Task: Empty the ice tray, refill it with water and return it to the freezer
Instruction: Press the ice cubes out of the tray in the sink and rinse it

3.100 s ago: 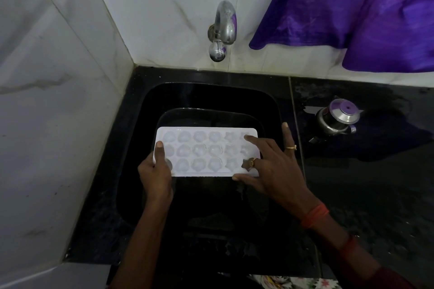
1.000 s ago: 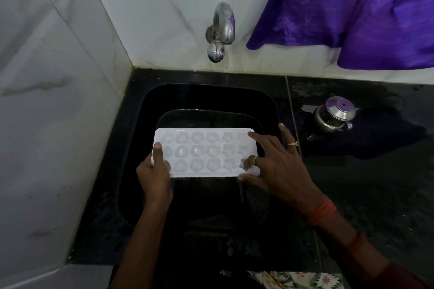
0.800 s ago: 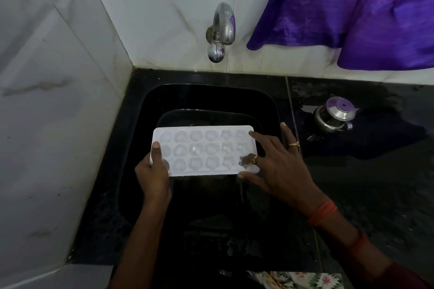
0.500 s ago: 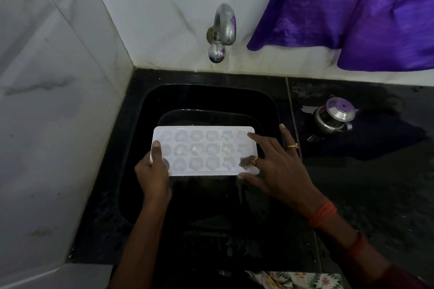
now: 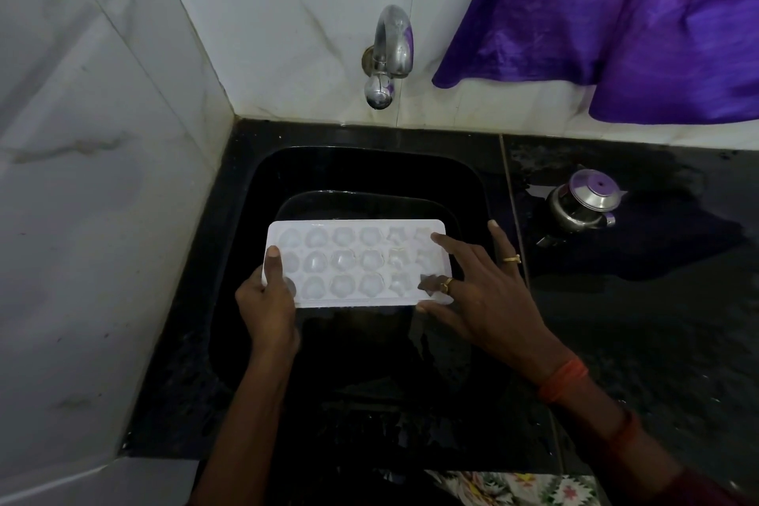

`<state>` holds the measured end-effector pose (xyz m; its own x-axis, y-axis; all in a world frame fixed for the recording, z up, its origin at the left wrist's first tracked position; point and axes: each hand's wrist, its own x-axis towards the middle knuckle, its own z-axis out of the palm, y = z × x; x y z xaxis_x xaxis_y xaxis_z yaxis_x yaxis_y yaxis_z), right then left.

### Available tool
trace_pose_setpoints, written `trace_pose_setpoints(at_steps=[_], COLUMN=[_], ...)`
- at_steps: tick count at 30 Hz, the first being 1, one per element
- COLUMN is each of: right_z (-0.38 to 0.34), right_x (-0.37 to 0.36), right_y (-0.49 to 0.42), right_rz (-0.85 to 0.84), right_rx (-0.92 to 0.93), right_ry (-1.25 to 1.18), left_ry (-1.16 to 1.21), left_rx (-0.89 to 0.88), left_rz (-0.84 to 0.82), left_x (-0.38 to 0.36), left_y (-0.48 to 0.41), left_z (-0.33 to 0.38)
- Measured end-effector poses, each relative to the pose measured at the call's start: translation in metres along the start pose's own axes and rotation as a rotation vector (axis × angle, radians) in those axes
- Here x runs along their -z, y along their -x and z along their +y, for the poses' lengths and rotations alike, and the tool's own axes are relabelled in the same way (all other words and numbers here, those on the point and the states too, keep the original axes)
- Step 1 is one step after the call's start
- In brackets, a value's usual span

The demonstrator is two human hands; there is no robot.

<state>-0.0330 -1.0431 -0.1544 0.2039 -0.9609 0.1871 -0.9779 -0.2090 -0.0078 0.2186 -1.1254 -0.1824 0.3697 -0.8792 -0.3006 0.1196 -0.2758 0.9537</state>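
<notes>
A: Obs. 1, hidden parts. Sink (image 5: pixel 246 242) interior black; floor and drain not resolvable. Tray (image 5: pixel 357 263) white, held level over the basin, below and in front of the tap (image 5: pixel 388 53). Cavity contents unclear: pale on pale, ice or water can't be told apart. Tray's left near corner is under the left hand (image 5: pixel 267 300); its right near corner is under the right hand (image 5: pixel 480 292).

B: Hand states?

A: Left hand clamped on the tray's left end, thumb on top, fingers beneath and out of sight. Right hand spread flat, fingers apart, fingertips pressing the right-end cavities, thumb against the near edge. Not a closed grip.

B: Cut off?

A: Both forearms at the bottom edge; purple cloth (image 5: pixel 616 25) at the top and right. Steel pot (image 5: pixel 583 201) on the worktop (image 5: pixel 657 320), well right of the tray.

B: Versus half a second ago?

A: Tray and both hands essentially unmoved. No water running from the tap, then or now.
</notes>
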Motion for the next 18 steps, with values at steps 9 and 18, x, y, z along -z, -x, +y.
trace_pose_setpoints(at_steps=[9, 18], right_z=[-0.004, -0.015], right_x=[0.007, 0.011], right_y=[0.004, 0.000], right_rz=[0.048, -0.043], right_rx=[-0.048, 0.053], right_ry=[-0.069, -0.074], left_ry=[-0.001, -0.027], left_rx=[-0.009, -0.016], left_rz=[-0.010, -0.033], left_x=[0.000, 0.001], left_y=[0.006, 0.011], left_z=[-0.001, -0.001])
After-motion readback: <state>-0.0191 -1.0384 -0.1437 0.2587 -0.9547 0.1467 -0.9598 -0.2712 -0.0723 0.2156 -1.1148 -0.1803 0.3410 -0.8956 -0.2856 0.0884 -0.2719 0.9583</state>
